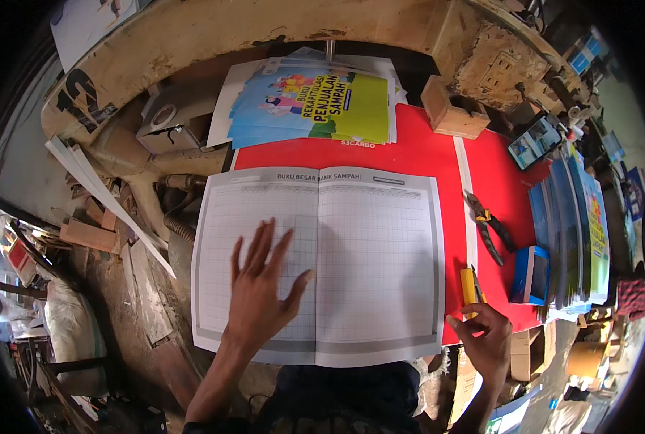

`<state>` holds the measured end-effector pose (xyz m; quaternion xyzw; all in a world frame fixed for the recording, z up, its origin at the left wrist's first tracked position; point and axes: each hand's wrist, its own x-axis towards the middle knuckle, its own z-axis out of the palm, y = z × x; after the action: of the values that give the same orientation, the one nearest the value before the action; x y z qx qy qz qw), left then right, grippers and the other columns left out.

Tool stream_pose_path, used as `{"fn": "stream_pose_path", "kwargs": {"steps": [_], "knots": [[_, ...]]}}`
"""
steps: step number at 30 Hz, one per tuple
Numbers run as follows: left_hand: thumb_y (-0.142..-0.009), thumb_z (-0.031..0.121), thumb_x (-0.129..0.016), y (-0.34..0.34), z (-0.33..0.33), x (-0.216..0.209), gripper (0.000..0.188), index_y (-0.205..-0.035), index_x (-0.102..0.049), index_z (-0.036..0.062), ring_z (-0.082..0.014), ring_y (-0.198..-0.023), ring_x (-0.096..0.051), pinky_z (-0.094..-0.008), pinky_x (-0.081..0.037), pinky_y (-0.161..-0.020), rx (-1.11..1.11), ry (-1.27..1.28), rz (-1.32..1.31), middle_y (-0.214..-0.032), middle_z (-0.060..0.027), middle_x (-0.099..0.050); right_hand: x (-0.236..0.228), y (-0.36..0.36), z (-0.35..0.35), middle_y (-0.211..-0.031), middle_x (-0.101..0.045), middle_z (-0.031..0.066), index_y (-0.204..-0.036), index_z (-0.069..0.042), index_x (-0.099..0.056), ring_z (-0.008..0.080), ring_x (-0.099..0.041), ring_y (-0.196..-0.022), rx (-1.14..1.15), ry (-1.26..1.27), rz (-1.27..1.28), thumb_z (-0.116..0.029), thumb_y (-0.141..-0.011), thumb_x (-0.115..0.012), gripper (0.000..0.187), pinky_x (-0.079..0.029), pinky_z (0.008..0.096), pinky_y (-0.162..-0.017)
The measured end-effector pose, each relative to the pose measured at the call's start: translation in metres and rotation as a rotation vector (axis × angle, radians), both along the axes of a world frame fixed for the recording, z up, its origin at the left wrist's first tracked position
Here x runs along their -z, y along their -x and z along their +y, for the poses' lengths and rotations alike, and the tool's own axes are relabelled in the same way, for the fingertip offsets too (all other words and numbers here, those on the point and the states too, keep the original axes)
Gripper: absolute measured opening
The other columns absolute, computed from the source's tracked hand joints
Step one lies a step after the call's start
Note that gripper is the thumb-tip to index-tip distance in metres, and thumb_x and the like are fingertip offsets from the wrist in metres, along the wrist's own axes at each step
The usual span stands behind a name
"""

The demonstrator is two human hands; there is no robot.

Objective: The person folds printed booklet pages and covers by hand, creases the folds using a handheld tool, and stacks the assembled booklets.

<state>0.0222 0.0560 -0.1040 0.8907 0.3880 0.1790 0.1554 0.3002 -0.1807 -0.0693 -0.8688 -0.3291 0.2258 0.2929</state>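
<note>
A large booklet [373, 267] with gridded pages and grey borders lies spread flat in front of me. My left hand [261, 278] is over its left page, fingers spread and holding nothing. At the booklet's lower right corner, my right hand [484, 336] has loosely curled fingers, the thumb apart from them. Its fingertips are beside the lower end of a yellow utility knife [470, 286] on the red tabletop [409, 145]; whether they touch it is unclear. Black-and-yellow pliers [489, 226] lie farther up, right of the booklet.
Colourful booklets [293, 101] are fanned out behind the open one. A stack of booklets [572, 231] stands at the right, beside a small blue box [531, 276]. Farther back are a phone [534, 142] and a wooden block [455, 108]. A tape roll [164, 116] sits at the far left.
</note>
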Motion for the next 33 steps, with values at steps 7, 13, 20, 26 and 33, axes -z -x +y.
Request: {"fn": "stream_pose_path", "kwargs": {"steps": [7, 13, 20, 26, 33], "knots": [[-0.102, 0.053, -0.056, 0.038, -0.004, 0.025, 0.093, -0.164, -0.012, -0.0016, -0.0470, -0.158, -0.006, -0.0564, -0.007, -0.127, -0.564, 0.060, 0.183, -0.167, -0.0358, -0.008, 0.032, 0.053, 0.028, -0.157, -0.041, 0.0301, -0.149, 0.001, -0.045, 0.0469, -0.039, -0.147, -0.414, -0.249, -0.207, -0.021, -0.084, -0.084, 0.079, -0.040, 0.0545, -0.116], [-0.101, 0.061, -0.049, 0.034, -0.016, 0.033, 0.099, -0.161, -0.010, -0.0093, -0.0512, -0.156, -0.008, -0.0602, -0.005, -0.126, -0.509, 0.111, 0.119, -0.164, -0.0400, -0.010, 0.061, 0.059, 0.047, -0.162, -0.032, 0.0313, -0.157, 0.001, -0.034, 0.0461, -0.027, -0.154, -0.603, -0.181, -0.379, -0.039, -0.097, -0.070, 0.081, -0.018, 0.0617, -0.124], [-0.106, 0.051, -0.043, 0.018, -0.044, 0.000, 0.090, -0.157, -0.013, -0.0159, -0.0488, -0.155, -0.017, -0.0568, -0.007, -0.126, -0.208, 0.313, -0.012, -0.161, -0.0402, -0.023, 0.049, 0.064, 0.050, -0.161, -0.032, 0.0319, -0.157, -0.001, -0.033, 0.0453, -0.028, -0.153, -0.623, -0.130, -0.410, -0.035, -0.097, -0.069, 0.078, -0.022, 0.0614, -0.123], [-0.111, 0.041, -0.038, 0.034, -0.040, -0.021, 0.060, -0.146, -0.052, -0.0049, -0.0348, -0.137, -0.053, -0.0461, -0.027, -0.122, -0.366, 0.622, -0.646, -0.140, -0.0243, -0.062, 0.040, 0.110, 0.075, -0.158, -0.043, 0.0211, -0.142, -0.006, -0.056, 0.0393, -0.039, -0.149, -0.801, -0.418, -0.145, -0.023, -0.087, -0.079, 0.062, -0.041, 0.0497, -0.118], [-0.101, 0.026, -0.051, 0.063, -0.042, -0.066, 0.038, -0.116, -0.067, -0.0048, -0.0218, -0.094, -0.067, -0.0342, -0.048, -0.092, -0.537, 0.221, -0.635, -0.098, -0.0143, -0.072, 0.045, 0.224, 0.140, -0.148, -0.047, 0.0331, -0.129, 0.008, -0.055, 0.0428, -0.037, -0.148, -1.195, -0.415, -0.309, -0.036, -0.088, -0.074, 0.063, -0.032, 0.0490, -0.124]]}}
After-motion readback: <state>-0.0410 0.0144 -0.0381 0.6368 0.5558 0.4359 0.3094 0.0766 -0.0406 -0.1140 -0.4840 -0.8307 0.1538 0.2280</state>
